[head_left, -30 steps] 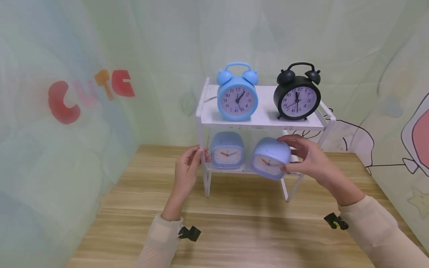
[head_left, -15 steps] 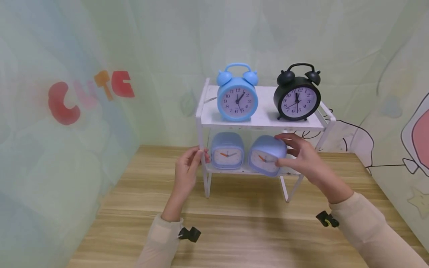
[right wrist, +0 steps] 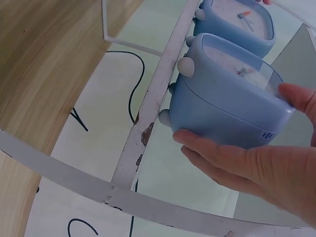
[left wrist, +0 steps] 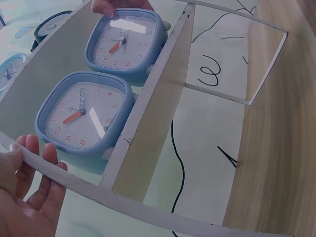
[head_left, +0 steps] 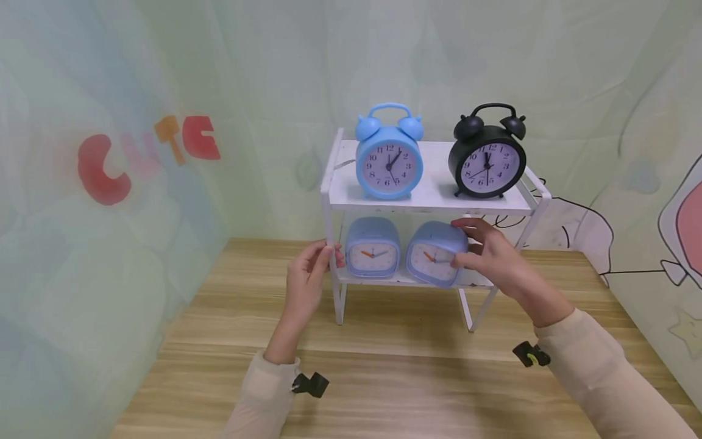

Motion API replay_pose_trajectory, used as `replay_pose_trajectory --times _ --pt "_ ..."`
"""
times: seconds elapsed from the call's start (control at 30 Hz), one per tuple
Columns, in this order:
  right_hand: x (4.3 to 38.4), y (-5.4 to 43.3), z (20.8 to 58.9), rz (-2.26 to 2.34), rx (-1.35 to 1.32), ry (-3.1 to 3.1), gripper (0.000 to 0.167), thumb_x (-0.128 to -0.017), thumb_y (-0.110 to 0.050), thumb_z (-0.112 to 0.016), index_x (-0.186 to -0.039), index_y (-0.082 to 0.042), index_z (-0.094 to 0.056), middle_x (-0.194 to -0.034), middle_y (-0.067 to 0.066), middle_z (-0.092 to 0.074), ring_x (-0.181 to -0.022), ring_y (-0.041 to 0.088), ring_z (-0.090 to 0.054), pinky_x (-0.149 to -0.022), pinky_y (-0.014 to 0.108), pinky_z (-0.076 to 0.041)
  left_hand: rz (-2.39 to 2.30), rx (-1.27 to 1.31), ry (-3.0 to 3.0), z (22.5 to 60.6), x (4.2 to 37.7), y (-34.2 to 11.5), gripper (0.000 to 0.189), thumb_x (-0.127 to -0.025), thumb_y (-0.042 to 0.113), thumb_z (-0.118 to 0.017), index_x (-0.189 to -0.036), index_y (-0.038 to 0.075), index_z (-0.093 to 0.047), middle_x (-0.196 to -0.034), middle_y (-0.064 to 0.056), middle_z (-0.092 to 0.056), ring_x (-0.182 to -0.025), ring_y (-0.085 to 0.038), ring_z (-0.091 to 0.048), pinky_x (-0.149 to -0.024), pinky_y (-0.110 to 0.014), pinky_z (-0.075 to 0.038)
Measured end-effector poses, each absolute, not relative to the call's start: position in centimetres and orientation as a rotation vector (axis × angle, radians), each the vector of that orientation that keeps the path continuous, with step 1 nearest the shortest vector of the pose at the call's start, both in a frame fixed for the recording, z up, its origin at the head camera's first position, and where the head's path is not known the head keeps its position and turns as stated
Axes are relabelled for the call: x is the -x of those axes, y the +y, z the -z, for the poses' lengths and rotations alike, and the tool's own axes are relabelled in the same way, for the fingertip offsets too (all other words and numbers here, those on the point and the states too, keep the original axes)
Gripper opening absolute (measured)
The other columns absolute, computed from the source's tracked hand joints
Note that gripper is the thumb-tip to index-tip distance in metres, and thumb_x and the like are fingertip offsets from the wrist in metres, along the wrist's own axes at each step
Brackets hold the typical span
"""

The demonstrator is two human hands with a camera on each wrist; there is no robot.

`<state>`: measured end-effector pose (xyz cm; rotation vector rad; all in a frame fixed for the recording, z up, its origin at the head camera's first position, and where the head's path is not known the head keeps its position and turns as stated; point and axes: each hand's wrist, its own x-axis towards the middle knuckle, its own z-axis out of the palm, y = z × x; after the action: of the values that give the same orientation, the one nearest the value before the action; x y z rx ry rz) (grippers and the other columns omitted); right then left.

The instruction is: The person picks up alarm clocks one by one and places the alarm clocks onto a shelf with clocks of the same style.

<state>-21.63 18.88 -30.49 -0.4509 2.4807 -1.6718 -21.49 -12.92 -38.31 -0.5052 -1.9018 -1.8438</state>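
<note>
My right hand (head_left: pixel 496 256) holds a rounded-square blue desk clock (head_left: pixel 433 259) at the right of the lower shelf. Its thumb lies on the clock's front edge, and the fingers (right wrist: pixel 217 153) reach along its side. That clock sits slightly turned and tilted, its small feet close to the shelf's front edge. A matching blue desk clock (head_left: pixel 374 256) stands upright to its left, a narrow gap between them. At the white two-tier rack (head_left: pixel 428 204), my left hand (head_left: pixel 307 274) grips the front left post between thumb and fingers.
On the top shelf stand a light blue twin-bell alarm clock (head_left: pixel 389 161) at left and a black twin-bell alarm clock (head_left: pixel 488 161) at right. The rack rests on a wooden tabletop (head_left: pixel 384 378). A printed curtain (head_left: pixel 274 91) hangs behind and at both sides.
My right hand has moved left and back with the desk clock, bringing it closer to the matching one and less tilted. My left hand stays on the post.
</note>
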Motion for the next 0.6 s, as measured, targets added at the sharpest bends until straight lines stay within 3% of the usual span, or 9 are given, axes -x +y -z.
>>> replay_pose_trajectory --times 0.43,0.6 --pt "21.66 19.08 30.12 1.589 0.500 2.525 0.075 -0.080 0.006 -0.060 -0.148 0.010 -0.027 -0.152 0.029 -0.030 -0.136 0.051 -0.035 -0.107 0.055 -0.039 1.841 0.518 -1.898 38.42 21.54 -12.92 0.025 -0.105 0.007 -0.050 -0.108 -0.014 -0.063 -0.092 -0.023 -0.067 -0.083 -0.015 -0.067 -0.082 -0.036 -0.060" --pt "21.59 18.91 29.82 1.552 0.510 2.536 0.074 -0.084 0.006 -0.057 -0.150 0.011 -0.024 -0.153 0.028 -0.028 -0.135 0.051 -0.035 -0.102 0.053 -0.045 1.840 0.515 -1.898 38.37 21.52 -12.93 0.025 -0.105 0.007 -0.050 -0.108 -0.014 -0.063 -0.092 -0.024 -0.067 -0.083 -0.014 -0.067 -0.082 -0.034 -0.060"
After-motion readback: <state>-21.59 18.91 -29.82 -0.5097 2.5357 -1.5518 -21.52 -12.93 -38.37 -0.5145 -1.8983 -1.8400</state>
